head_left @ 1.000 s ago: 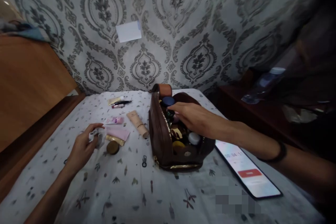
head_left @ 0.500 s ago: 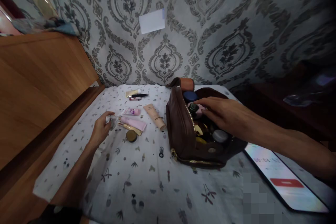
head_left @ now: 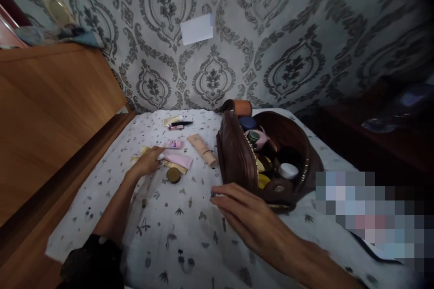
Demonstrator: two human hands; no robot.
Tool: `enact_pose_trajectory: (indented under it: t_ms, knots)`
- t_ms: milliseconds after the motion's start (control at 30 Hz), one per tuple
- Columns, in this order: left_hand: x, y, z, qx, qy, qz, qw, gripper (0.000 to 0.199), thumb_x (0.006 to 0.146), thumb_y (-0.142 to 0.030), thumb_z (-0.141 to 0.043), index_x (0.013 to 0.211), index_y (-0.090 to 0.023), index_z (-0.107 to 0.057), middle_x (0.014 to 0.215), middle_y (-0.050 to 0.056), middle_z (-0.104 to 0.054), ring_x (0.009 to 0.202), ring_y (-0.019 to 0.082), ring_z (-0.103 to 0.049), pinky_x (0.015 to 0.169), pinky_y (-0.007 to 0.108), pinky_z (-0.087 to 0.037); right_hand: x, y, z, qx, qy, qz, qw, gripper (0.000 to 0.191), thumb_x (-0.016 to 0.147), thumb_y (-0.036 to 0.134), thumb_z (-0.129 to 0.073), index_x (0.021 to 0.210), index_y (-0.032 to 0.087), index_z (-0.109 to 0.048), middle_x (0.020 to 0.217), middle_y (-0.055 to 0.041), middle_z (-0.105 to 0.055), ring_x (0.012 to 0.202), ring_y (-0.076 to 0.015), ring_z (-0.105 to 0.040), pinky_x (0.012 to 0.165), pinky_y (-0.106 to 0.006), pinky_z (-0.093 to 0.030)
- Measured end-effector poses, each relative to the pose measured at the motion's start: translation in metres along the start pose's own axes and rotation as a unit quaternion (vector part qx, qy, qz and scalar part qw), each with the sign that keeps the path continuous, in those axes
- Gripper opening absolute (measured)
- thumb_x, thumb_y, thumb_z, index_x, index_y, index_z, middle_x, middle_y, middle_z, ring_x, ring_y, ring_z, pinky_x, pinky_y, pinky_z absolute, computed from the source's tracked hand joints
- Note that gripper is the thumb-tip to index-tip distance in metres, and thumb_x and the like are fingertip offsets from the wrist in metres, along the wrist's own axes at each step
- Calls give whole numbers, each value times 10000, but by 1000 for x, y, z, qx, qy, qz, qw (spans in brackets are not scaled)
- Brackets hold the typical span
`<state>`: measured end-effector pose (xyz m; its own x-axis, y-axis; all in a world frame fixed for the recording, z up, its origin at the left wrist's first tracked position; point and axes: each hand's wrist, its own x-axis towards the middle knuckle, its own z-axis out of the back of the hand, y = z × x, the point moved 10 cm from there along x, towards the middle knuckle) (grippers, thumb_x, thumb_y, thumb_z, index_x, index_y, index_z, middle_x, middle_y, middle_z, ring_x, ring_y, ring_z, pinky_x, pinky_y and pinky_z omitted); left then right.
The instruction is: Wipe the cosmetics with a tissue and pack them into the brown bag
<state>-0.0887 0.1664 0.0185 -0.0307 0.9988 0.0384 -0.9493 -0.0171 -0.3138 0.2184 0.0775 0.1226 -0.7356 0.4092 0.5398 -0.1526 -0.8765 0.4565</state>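
Observation:
My right hand (head_left: 251, 216) is low over the patterned sheet (head_left: 190, 239), in front of the brown toiletry bag (head_left: 237, 153). Its fingers pinch together around a small bluish bit that I cannot make out. On the left, my left hand (head_left: 147, 162) bends its fingers around a small white piece, partly hidden, at the end of a pink tube (head_left: 181, 160). Behind that hand lies a yellowish item (head_left: 144, 149). A gold stick (head_left: 178, 168), a round olive-gold lid or jar (head_left: 173, 174), a small pink-purple tube (head_left: 173, 144) and a beige tube (head_left: 202, 149) lie close by.
The open bag holds a green-capped pink bottle (head_left: 257, 139), a white-lidded jar (head_left: 288, 170) and a blue lid (head_left: 247, 123). A cream tube (head_left: 171, 121) and a black pen-like stick (head_left: 181, 123) lie at the back. A wooden panel (head_left: 57, 113) borders the left; a blurred phone (head_left: 373, 226) lies right.
My right hand has come out of the bag, leaving the green-capped bottle inside, and down to the sheet. My left hand has shifted right over the tubes, uncovering the yellowish item.

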Motion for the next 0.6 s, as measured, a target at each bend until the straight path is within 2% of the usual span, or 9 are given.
enact_pose_trajectory:
  t_ms: [100,167,300,367,467,533,600]
  knots:
    - [4,4,3,-7,46,-21,999,617,711,-122,-510,1323,-128,-590,1188,123,-633,1135,288,-596,1052,422,-449,-2,-22,-34,73,14,-71,995,245,965,164,-467,1108,178,-666,1150,-128,-686,1057,-203,-670,885,-356,-584]
    - [4,5,6,-14,67,-34,997,572,729,-162,-513,1291,-133,-611,1136,112,-645,1102,272,-610,1037,408,-463,-2,-40,-53,120,20,-133,984,242,952,187,-489,1116,180,-667,1114,-114,-700,1001,-201,-677,895,-371,-566]
    - [-3,-3,15,-37,67,-63,995,471,825,-302,-501,1262,-169,-614,1189,119,-651,1125,264,-608,1012,391,-483,-1,-71,-87,236,15,-249,939,232,899,242,-564,1092,183,-678,1007,-81,-712,882,-191,-668,806,-344,-553]
    - [-8,-8,19,-77,53,-63,994,439,861,-403,-504,1226,-191,-626,1225,124,-661,1123,273,-617,971,380,-507,-3,-84,-103,312,-10,-296,903,246,854,266,-612,1075,181,-680,1005,-81,-694,884,-199,-666,731,-321,-553]
    - [-18,-14,27,-134,38,-44,989,435,838,-481,-557,1155,-202,-663,1175,122,-699,1066,297,-651,817,345,-558,-11,-101,-126,423,-50,-371,825,323,781,307,-686,1070,165,-655,988,-62,-640,775,-169,-667,640,-298,-542]
    - [-27,-15,37,-162,18,-25,986,448,838,-522,-571,1145,-213,-676,1190,114,-699,1081,307,-651,731,313,-563,-15,-104,-135,490,-78,-398,772,417,733,370,-746,1072,160,-625,970,-42,-598,777,-165,-676,627,-284,-537]
    - [-39,-14,51,-179,-12,-1,984,470,840,-563,-575,1153,-228,-679,1219,103,-687,1112,308,-642,740,301,-566,-17,-100,-137,541,-103,-403,730,536,683,458,-801,1081,165,-593,977,-35,-573,814,-174,-687,624,-273,-537]
